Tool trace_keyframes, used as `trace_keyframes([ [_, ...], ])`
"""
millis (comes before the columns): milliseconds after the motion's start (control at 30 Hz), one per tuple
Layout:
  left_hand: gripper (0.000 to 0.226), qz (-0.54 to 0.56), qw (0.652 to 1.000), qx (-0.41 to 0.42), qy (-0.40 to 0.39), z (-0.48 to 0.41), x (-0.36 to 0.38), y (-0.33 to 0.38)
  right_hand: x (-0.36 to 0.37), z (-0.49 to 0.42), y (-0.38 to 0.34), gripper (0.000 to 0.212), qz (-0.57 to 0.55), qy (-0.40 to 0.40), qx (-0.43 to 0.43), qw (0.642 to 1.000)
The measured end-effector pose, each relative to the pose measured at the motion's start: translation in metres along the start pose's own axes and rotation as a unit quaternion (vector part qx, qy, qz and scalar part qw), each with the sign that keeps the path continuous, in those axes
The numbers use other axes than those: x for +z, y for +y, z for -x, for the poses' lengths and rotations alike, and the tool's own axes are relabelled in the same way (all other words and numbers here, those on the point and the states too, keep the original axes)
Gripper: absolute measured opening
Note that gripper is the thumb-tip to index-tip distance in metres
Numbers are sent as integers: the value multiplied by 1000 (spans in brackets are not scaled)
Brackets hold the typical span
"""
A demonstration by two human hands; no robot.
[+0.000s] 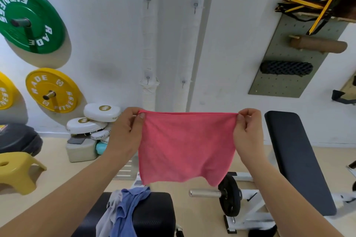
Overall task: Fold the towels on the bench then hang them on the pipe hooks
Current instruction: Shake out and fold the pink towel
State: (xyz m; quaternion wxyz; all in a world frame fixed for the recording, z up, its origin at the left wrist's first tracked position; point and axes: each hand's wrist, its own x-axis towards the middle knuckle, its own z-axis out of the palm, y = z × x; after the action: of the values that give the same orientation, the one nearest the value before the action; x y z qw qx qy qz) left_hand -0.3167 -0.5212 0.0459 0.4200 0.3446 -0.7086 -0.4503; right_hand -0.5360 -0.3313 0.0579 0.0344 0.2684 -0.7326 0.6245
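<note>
Between the two raised hands, a pink towel [187, 146] is hanging spread out, its top corners being pinched by the left hand [126, 131] and the right hand [248, 131]. Below the left hand, a blue towel [128, 209] is lying crumpled on the black bench [158, 215]. Beyond both hands, hooks [148, 2] are sitting on white pipes [148, 44].

On your left, a round green weight plate [41, 8] hangs above a round yellow weight plate [62, 91]; a yellow plastic stool [19, 171] stands below them.
</note>
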Motion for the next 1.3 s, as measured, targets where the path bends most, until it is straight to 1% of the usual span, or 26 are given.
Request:
trace_keyframes([
  [167, 14, 17, 1000, -10, 17, -2, -5, 1, 9, -6, -7, 13, -38, -6, 51, 998],
  [233, 14, 21, 999, -26, 8, 0, -7, -5, 10, -7, -2, 14, -31, -30, 68, 997],
  [267, 14, 19, 999, -36, 3, 1, -10, -9, 11, -8, 3, 19, -31, -50, 86, 995],
  [333, 13, 10, 998, -60, -6, 4, -18, -18, 11, -10, 16, 29, -38, -92, 155, 983],
  [400, 12, -4, 995, -94, -17, 7, -27, -29, 14, -8, 30, 26, -37, -126, 222, 966],
  [467, 10, -29, 991, -128, -25, 10, -35, -42, 24, 0, 40, 20, -38, -146, 257, 954],
  [567, 12, -40, 983, -180, -14, 14, -46, -58, 49, 15, 50, 18, -64, -137, 292, 944],
  [633, 12, -24, 978, -209, 1, 14, -52, -67, 70, 26, 54, 17, -71, -145, 295, 942],
  [733, 14, -7, 973, -231, 0, 15, -58, -72, 99, 43, 58, 4, -90, -156, 302, 936],
  [767, 14, -4, 972, -236, 2, 16, -58, -75, 106, 48, 60, 5, -99, -165, 314, 930],
  [900, 14, 3, 965, -262, 8, 17, -58, -88, 115, 64, 69, 22, -110, -186, 383, 898],
  [1000, 14, 6, 961, -276, 2, 20, -53, -96, 115, 73, 77, 16, -113, -161, 392, 899],
  [1033, 14, 2, 961, -278, -3, 21, -52, -100, 116, 75, 79, 20, -113, -150, 390, 901],
  [1067, 14, -4, 960, -281, -8, 21, -50, -102, 116, 78, 81, 30, -114, -138, 397, 900],
  [1100, 14, -8, 959, -284, -12, 22, -49, -102, 115, 80, 83, 39, -128, -126, 414, 893],
  [1133, 14, -10, 958, -286, -18, 24, -48, -101, 114, 82, 82, 41, -160, -117, 440, 876],
  [1200, 13, -17, 959, -280, -30, 29, -42, -96, 112, 89, 76, 32, -236, -114, 497, 827],
  [1233, 12, -23, 961, -273, -40, 33, -38, -91, 110, 93, 72, 27, -259, -118, 514, 809],
  [1267, 12, -28, 962, -266, -54, 39, -33, -86, 109, 99, 65, 24, -271, -125, 518, 801],
  [1300, 11, -27, 964, -256, -69, 45, -26, -81, 108, 105, 58, 22, -277, -137, 509, 803],
])
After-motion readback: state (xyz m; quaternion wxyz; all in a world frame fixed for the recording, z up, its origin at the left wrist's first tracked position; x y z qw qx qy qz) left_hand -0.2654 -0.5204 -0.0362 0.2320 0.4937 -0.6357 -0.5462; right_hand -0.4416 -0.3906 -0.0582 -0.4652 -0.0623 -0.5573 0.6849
